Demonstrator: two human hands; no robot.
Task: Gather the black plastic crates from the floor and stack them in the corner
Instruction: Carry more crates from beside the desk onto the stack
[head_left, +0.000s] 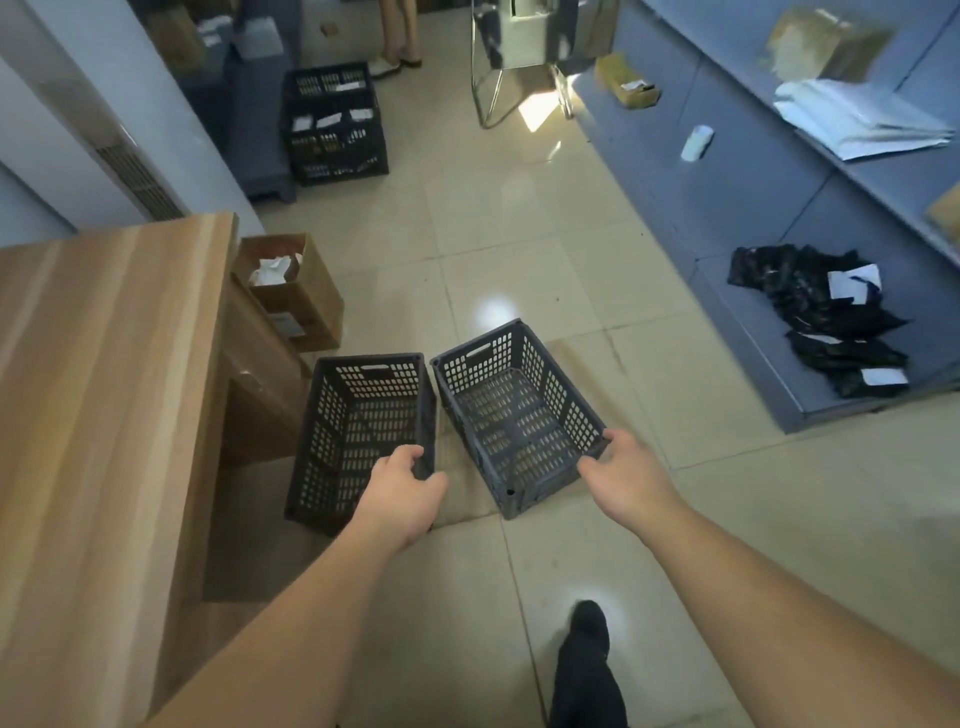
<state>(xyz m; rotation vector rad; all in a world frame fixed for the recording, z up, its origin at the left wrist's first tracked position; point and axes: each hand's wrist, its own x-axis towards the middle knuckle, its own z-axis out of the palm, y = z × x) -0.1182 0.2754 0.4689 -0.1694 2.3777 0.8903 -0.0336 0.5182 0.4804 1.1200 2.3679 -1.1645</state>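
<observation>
Wooden counter: far left, beside the left crate.
Left crate: empty, black, on the tiled floor.
Left hand: fingers curled over the left crate's near right corner, gripping its rim.
Right crate: empty, just beside the left crate, angled.
Right hand: fingers closed on the right crate's near right corner.
Far stack: crates with paper slips, by the back wall.

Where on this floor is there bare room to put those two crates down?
Open tile lies ahead, between the far stacked crates and the blue shelving, and behind the right crate near the foot. It is crowded by the wooden counter, where the left crate and cardboard box sit.
</observation>
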